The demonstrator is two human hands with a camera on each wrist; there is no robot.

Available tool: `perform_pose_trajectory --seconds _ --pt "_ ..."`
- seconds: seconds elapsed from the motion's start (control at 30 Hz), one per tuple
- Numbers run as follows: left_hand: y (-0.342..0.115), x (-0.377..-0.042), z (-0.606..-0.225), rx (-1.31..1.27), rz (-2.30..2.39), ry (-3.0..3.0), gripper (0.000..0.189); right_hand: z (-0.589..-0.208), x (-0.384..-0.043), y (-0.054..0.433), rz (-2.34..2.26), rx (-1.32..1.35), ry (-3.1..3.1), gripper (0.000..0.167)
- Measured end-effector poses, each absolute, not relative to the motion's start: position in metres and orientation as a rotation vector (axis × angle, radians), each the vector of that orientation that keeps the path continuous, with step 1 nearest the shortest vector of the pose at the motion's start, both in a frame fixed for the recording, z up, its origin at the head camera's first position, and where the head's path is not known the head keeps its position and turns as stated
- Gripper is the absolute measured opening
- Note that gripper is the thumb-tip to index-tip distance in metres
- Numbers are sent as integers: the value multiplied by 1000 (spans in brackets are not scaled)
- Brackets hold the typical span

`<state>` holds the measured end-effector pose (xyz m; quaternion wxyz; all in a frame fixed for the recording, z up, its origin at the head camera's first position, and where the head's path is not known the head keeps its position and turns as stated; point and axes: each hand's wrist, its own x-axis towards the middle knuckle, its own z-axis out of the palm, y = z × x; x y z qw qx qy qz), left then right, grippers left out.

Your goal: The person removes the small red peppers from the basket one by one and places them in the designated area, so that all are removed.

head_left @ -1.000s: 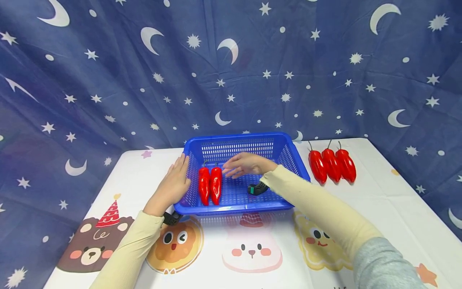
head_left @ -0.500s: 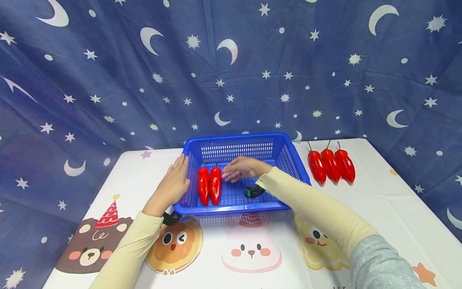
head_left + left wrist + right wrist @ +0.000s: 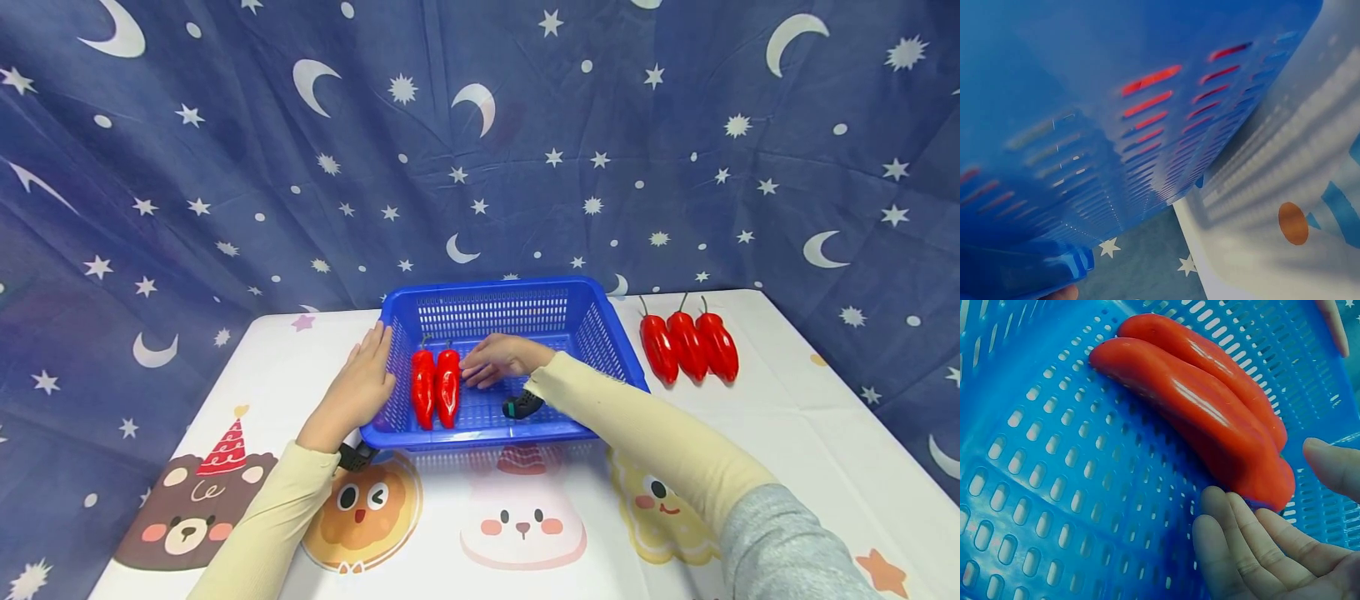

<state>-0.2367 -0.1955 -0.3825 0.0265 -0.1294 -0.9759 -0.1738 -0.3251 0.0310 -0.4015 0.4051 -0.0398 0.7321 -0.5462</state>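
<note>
1. Inside the blue perforated plastic basket [image 3: 517,312], two glossy red tapered peppers [image 3: 436,387] lay side by side against its left half, stems pointing toward the back wall.
2. Just right of that pair, the right hand [image 3: 497,360] rested within the basket, fingers loosely extended and fingertips [image 3: 1225,506] touching the blunt end of the nearer pepper [image 3: 1197,419]; it gripped nothing.
3. Outside the basket, the left hand [image 3: 363,379] lay flat against the left wall, fingers straight, pressing the slotted plastic without curling round it.
4. Through the left wrist view, the basket's smooth wall [image 3: 1116,125] filled the frame, red showing through its narrow slots.
5. Well to the right of the basket, three more shiny red peppers [image 3: 688,343] with thin dark stems sat in a row on the white cartoon-printed tablecloth [image 3: 525,525].
6. Behind the basket hung a wrinkled navy fabric backdrop [image 3: 480,142] patterned with white moons and stars.
</note>
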Motion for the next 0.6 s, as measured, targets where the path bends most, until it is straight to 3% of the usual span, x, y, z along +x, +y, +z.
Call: perform_pose_trajectory --seconds 0.2,0.6 --pt "-195 -237 -383 -404 -534 -3008 66 -404 -325 26 -1388 -74 1843 8" --pt "-195 -237 -382 -401 -534 -3012 66 -411 -327 19 -1386 -32 1863 25"
